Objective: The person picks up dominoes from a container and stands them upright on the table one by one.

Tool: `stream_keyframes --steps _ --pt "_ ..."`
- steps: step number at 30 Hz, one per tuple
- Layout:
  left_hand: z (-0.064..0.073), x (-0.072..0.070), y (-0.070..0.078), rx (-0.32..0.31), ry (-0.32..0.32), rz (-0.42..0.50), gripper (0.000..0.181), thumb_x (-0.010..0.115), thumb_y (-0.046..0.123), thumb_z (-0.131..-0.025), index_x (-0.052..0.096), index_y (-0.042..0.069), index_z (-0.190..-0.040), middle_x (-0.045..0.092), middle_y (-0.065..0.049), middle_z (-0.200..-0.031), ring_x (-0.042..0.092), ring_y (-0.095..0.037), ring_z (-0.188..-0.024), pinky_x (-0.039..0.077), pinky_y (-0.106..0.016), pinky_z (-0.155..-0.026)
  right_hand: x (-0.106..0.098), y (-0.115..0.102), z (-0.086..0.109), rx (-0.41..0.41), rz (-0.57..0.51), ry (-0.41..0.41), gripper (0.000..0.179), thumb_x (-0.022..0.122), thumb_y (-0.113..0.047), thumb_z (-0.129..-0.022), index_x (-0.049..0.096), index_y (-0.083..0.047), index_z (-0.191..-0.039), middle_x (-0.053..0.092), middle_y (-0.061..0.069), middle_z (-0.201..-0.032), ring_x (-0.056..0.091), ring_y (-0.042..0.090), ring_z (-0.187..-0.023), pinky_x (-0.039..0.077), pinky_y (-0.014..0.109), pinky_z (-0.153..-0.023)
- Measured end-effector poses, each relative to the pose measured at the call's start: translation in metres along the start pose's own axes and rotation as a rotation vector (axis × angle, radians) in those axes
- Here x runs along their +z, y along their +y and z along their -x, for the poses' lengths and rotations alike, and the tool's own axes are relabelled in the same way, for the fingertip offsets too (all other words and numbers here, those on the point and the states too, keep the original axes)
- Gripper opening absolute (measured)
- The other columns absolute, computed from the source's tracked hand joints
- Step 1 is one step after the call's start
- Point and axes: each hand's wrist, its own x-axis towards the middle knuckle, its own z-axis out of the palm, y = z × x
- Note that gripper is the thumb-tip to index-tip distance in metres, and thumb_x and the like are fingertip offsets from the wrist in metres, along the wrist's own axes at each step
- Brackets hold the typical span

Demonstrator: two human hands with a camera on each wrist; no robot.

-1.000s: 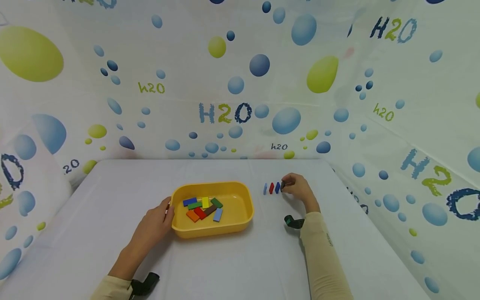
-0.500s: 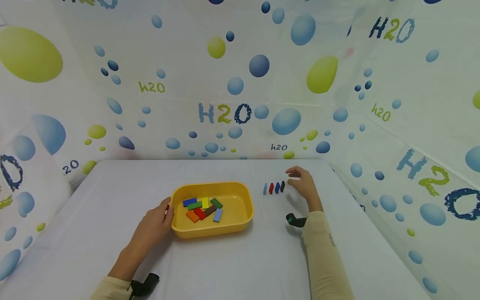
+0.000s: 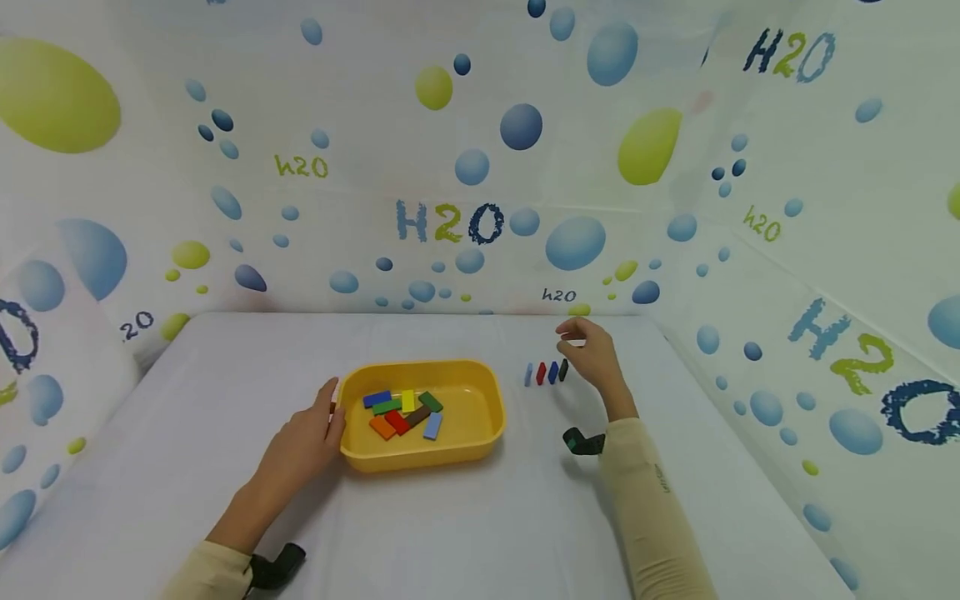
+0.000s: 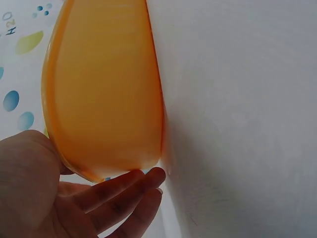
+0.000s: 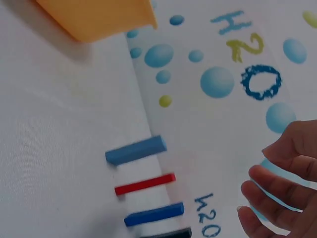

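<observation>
A short row of small upright blocks stands on the table: a light blue block (image 3: 528,374), a red block (image 3: 541,373), a blue block (image 3: 553,372) and a very dark block (image 3: 564,370). Just above and behind the dark one, my right hand (image 3: 592,354) hovers with loosely bent fingers and holds nothing; the right wrist view shows its fingertips (image 5: 255,173) apart from the row. My left hand (image 3: 303,437) rests at the left end of a yellow plastic tray (image 3: 420,458). Its fingers (image 4: 124,196) reach along the tray's end wall, nearly straight.
Inside the tray lie several flat coloured blocks, among them an orange block (image 3: 382,428), a yellow block (image 3: 408,402) and a light blue block (image 3: 432,426). A white cloth covers the table (image 3: 450,533). Behind it hangs a patterned curtain (image 3: 337,100). Dark wrist cameras sit on both sleeves.
My right hand has let go of the dark block, drawn away to the right, then moved up and back left over the row's end. The left hand stays at the tray.
</observation>
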Motion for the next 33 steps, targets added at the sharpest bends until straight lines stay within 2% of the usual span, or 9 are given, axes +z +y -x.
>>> stream_keyframes --steps 3,6,8,11,16,22,28,33 --pt "0.0 -0.003 0.0 0.02 -0.006 -0.018 0.052 0.051 0.013 -0.107 0.038 -0.013 -0.151 0.067 -0.031 -0.117 0.064 -0.027 -0.078 0.057 -0.054 -0.079 0.01 -0.021 0.002 -0.061 -0.01 -0.02 0.02 0.067 -0.005 -0.096 0.068 -0.001 -0.115 0.069 0.013 -0.118 0.065 0.031 -0.112 0.053 0.049 -0.095" --pt "-0.001 -0.002 -0.002 0.042 -0.005 -0.032 0.051 0.051 0.012 -0.107 0.04 -0.013 -0.15 0.063 -0.033 -0.128 0.065 -0.029 -0.086 0.055 -0.056 -0.085 0.025 -0.041 0.006 -0.131 -0.037 -0.056 0.018 0.069 -0.004 -0.095 0.068 -0.004 -0.113 0.07 0.009 -0.114 0.067 0.027 -0.107 0.055 0.045 -0.092" --pt "-0.001 -0.001 -0.003 0.048 0.002 -0.034 0.051 0.052 0.012 -0.107 0.04 -0.013 -0.15 0.062 -0.033 -0.13 0.066 -0.03 -0.089 0.055 -0.056 -0.085 0.037 -0.052 0.01 -0.17 -0.051 -0.105 0.018 0.07 -0.004 -0.095 0.068 -0.004 -0.112 0.07 0.007 -0.112 0.067 0.025 -0.104 0.056 0.042 -0.09" --pt "-0.001 -0.001 -0.004 0.05 0.008 -0.03 0.052 0.052 0.012 -0.107 0.04 -0.013 -0.151 0.063 -0.032 -0.128 0.063 -0.027 -0.083 0.056 -0.055 -0.084 0.055 -0.064 0.017 -0.223 -0.069 -0.204 0.019 0.072 -0.002 -0.094 0.068 -0.003 -0.112 0.07 0.01 -0.111 0.068 0.023 -0.101 0.056 0.039 -0.088" --pt "-0.001 -0.001 -0.005 0.042 -0.003 -0.027 0.052 0.052 0.013 -0.107 0.04 -0.013 -0.151 0.063 -0.032 -0.129 0.063 -0.026 -0.084 0.056 -0.054 -0.084 0.08 -0.076 0.027 -0.208 -0.077 -0.328 0.02 0.072 -0.002 -0.095 0.068 -0.002 -0.115 0.07 0.013 -0.113 0.066 0.021 -0.1 0.056 0.035 -0.088" --pt "-0.001 -0.004 -0.006 0.029 -0.009 -0.03 0.053 0.052 0.013 -0.107 0.04 -0.012 -0.152 0.064 -0.03 -0.127 0.057 -0.023 -0.076 0.057 -0.048 -0.075 0.099 -0.09 0.031 -0.214 -0.076 -0.436 0.026 0.072 -0.001 -0.094 0.068 -0.001 -0.12 0.069 0.016 -0.117 0.066 0.022 -0.1 0.056 0.033 -0.089" --pt "-0.002 -0.006 -0.005 0.03 -0.021 -0.025 0.053 0.051 0.012 -0.107 0.039 -0.014 -0.151 0.064 -0.032 -0.125 0.054 -0.022 -0.071 0.054 -0.042 -0.068 0.114 -0.096 0.033 -0.214 0.004 -0.535 0.025 0.074 -0.001 -0.094 0.069 0.0 -0.119 0.07 0.012 -0.114 0.066 0.018 -0.094 0.055 0.027 -0.083" --pt "-0.003 -0.005 -0.003 0.027 -0.035 -0.029 0.053 0.05 0.012 -0.107 0.038 -0.014 -0.151 0.065 -0.031 -0.121 0.051 -0.021 -0.067 0.049 -0.038 -0.062 0.122 -0.096 0.035 -0.196 0.078 -0.574 0.022 0.076 0.0 -0.093 0.072 -0.003 -0.114 0.07 0.007 -0.108 0.065 0.016 -0.09 0.055 0.026 -0.082"
